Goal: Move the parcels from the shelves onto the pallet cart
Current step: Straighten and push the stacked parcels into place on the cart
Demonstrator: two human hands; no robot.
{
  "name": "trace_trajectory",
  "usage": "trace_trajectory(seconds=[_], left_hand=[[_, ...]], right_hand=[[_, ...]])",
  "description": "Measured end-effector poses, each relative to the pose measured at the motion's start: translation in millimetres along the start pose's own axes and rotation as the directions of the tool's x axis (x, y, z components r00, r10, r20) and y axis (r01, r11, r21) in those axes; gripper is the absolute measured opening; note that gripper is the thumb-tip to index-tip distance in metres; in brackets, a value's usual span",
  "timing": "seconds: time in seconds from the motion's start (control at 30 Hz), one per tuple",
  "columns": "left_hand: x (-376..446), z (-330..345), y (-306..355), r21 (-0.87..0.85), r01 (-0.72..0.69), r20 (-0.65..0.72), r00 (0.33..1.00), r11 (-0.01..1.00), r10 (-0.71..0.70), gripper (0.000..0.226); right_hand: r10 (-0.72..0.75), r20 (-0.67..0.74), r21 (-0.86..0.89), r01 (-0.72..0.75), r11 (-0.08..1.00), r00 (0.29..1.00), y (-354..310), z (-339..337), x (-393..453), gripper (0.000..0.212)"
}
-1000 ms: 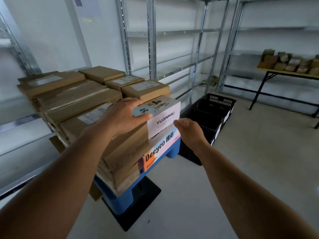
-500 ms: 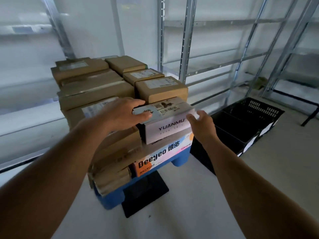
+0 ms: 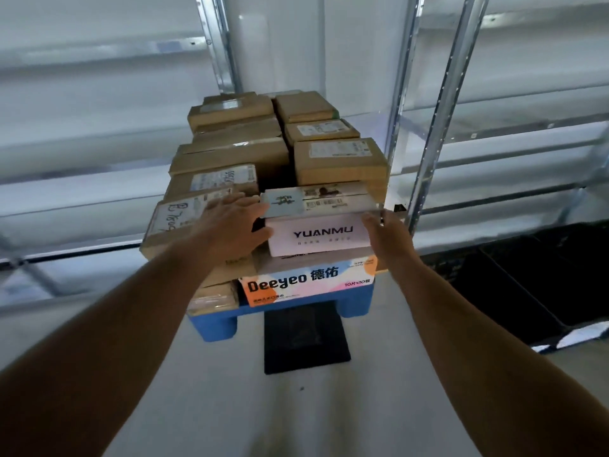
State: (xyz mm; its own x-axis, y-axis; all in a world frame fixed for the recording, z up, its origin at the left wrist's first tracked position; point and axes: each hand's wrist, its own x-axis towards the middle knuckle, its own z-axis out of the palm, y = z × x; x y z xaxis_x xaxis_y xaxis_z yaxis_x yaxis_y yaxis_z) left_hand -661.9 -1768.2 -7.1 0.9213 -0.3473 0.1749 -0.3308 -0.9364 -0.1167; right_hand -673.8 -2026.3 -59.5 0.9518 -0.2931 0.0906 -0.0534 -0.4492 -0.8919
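Behind the loaded pallet cart (image 3: 356, 303), bare metal shelves (image 3: 494, 133) run along the white wall, and their upright posts stand close to the stack's far right corner. Black plastic crates (image 3: 527, 291) sit on the floor to the right, just beside the cart, and a dark square mat (image 3: 306, 341) lies under its near edge. On the blue deck, brown cardboard parcels (image 3: 237, 159) are piled in rows, several with white shipping labels on top, and one at the near left carries handwritten marks. At the front right a colourful box marked Deeyeo (image 3: 306, 280) lies on the deck, and a white box marked YUANMU (image 3: 321, 234) rests on top of it, hard against the brown parcels behind it and to its left. Both bare arms reach forward to that white box. The left hand (image 3: 230, 225) lies against its left end, fingers (image 3: 250, 206) spread loosely with the tips on the top left corner. The right hand (image 3: 390, 235) presses on the right end, fingers curled around the upper corner. Together they clasp the box between them, neither hand clenched.
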Motion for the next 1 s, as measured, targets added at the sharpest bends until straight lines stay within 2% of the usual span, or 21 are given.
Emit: trace_trajectory(seconds=[0.13, 0.3, 0.43, 0.5, 0.57, 0.67, 0.73, 0.8, 0.93, 1.0], left_hand=[[-1.0, 5.7, 9.3, 0.067, 0.013, 0.046, 0.999, 0.998, -0.016, 0.049], [-1.3, -0.1, 8.9, 0.027, 0.091, 0.082, 0.992, 0.995, -0.093, 0.044], [-2.9, -5.0, 2.6, -0.043, 0.021, -0.029, 0.999, 0.999, -0.022, 0.028], [-5.2, -8.3, 1.6, -0.101, -0.015, -0.083, 0.997, 0.995, 0.006, 0.027], [-6.5, -8.5, 0.4, -0.148, -0.043, -0.1, 0.995, 0.988, 0.028, 0.025], [-7.2, -5.4, -1.2, -0.175, -0.052, -0.075, 0.996, 0.983, 0.039, 0.018], [-7.0, -2.1, -2.4, -0.149, -0.011, -0.01, 1.0, 0.989, 0.01, 0.032], [-5.7, -1.4, -4.2, -0.142, 0.007, -0.005, 1.0, 0.99, -0.008, 0.048], [-2.7, -2.5, -9.7, -0.132, -0.054, -0.057, 0.997, 0.99, 0.047, 0.047], [-2.8, -1.2, -10.9, -0.112, -0.037, -0.051, 0.998, 0.993, 0.031, 0.047]], right_hand=[[-0.019, 0.099, 0.091, 0.009, 0.996, 0.995, 1.4, 1.5, 3.8, 0.02], [-0.044, 0.109, 0.112, 0.031, 0.993, 0.993, -1.0, 1.1, 3.1, 0.02], [-0.082, 0.139, 0.137, 0.063, 0.989, 0.987, 2.4, -1.1, -1.8, 0.013], [-0.072, 0.157, 0.151, 0.048, 0.987, 0.985, 4.7, -3.1, -3.0, 0.017], [-0.053, 0.166, 0.165, 0.026, 0.986, 0.985, 5.6, -4.2, -5.0, 0.023], [-0.042, 0.166, 0.179, 0.012, 0.984, 0.985, 6.1, -5.0, -6.6, 0.018], [-0.04, 0.169, 0.164, 0.012, 0.986, 0.985, 5.0, -6.7, -4.7, 0.017], [-0.03, 0.165, 0.154, 0.005, 0.988, 0.986, 3.1, -9.1, -2.2, 0.019], [-0.071, 0.171, 0.117, 0.051, 0.992, 0.983, 3.7, -10.9, -2.2, 0.019], [-0.083, 0.194, 0.096, 0.065, 0.993, 0.978, 4.1, -9.7, -3.1, 0.026]])
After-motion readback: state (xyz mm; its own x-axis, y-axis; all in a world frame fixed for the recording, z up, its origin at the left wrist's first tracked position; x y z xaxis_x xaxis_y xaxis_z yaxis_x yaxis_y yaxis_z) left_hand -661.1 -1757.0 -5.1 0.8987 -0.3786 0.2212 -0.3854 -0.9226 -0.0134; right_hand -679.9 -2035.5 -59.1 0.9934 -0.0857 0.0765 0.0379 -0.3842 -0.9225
